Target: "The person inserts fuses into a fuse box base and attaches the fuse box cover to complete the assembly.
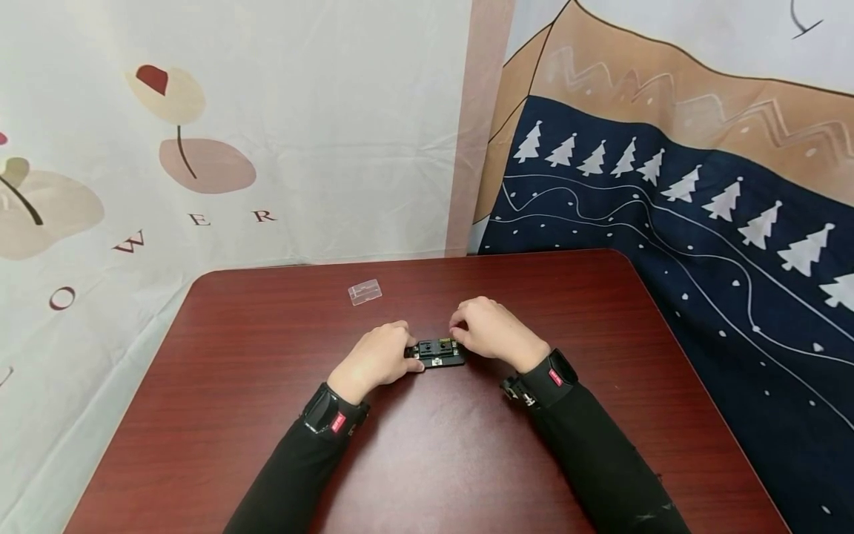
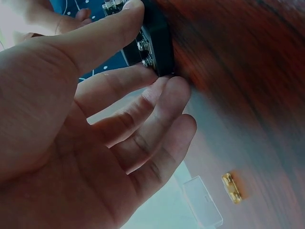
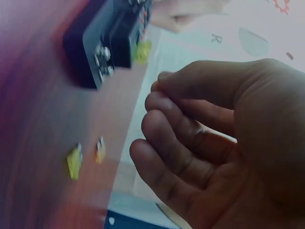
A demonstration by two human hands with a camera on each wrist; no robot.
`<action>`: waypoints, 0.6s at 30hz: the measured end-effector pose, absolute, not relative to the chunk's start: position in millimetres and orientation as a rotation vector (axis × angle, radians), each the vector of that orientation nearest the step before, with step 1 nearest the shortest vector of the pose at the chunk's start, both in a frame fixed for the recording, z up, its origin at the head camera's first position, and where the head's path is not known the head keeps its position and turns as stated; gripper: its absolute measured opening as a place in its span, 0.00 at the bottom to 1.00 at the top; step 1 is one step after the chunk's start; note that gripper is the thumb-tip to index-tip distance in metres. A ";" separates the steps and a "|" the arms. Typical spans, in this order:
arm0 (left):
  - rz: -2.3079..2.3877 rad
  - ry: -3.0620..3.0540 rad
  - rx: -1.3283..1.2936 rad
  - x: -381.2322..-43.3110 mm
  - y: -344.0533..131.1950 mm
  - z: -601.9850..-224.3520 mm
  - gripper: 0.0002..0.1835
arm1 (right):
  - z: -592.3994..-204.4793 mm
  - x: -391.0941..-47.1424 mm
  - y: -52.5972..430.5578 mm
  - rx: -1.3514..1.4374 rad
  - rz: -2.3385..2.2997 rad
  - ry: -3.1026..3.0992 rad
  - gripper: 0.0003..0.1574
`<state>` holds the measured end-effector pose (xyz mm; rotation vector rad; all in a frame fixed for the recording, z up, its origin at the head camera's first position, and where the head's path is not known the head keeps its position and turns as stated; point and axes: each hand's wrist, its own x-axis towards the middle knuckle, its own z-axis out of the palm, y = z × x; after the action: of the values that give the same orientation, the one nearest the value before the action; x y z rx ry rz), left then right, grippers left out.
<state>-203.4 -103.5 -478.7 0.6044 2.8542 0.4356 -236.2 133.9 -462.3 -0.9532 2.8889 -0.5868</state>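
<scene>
In the head view my left hand grips the left end of a black fuse-holder-like block, which has metal screw terminals. The left wrist view shows the thumb against one side of the block and fingertips at its lower edge. Near the block's right end is my right hand, fingers bent. In the right wrist view its thumb meets the index fingertip, apart from the block; anything tiny between them is hidden. A small yellow piece sits at the block's upper side.
A clear plastic cover lies on the reddish-brown table behind the left hand. Two small yellow pieces with metal ends, one yellow-green and one more orange, show in the right wrist view. Printed curtains hang behind.
</scene>
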 end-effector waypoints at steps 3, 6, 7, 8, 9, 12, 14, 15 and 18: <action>0.438 2.849 0.593 -203.3 -103.5 -478.4 0.28 | -457.3 -238.7 142.6 -0.888 -0.638 2.909 0.11; 0.436 2.848 0.587 -202.9 -103.1 -477.7 0.28 | -452.5 -240.9 152.0 -0.816 -0.688 2.928 0.12; 0.433 2.848 0.587 -202.9 -103.0 -477.5 0.28 | -450.9 -241.6 154.7 -0.784 -0.701 2.934 0.13; 0.433 2.847 0.586 -202.7 -102.9 -477.3 0.28 | -449.7 -242.5 157.1 -0.757 -0.710 2.942 0.13; 0.433 2.847 0.586 -202.5 -102.9 -477.0 0.28 | -448.7 -243.1 159.4 -0.735 -0.721 2.949 0.12; 0.435 2.846 0.583 -201.7 -103.0 -476.3 0.28 | -447.3 -245.0 164.7 -0.688 -0.726 2.964 0.10; 0.436 2.845 0.578 -201.7 -102.7 -476.4 0.28 | -447.1 -245.8 166.7 -0.671 -0.725 2.964 0.10; 0.437 2.844 0.577 -201.6 -102.7 -476.4 0.28 | -447.3 -246.1 167.4 -0.664 -0.725 2.962 0.09; 0.442 2.844 0.577 -201.7 -102.3 -476.4 0.28 | -447.8 -246.4 168.6 -0.643 -0.707 2.958 0.09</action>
<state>-201.7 -102.3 -476.4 0.5768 2.8435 0.4419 -246.4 168.6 -447.8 -0.6431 2.9577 -0.7070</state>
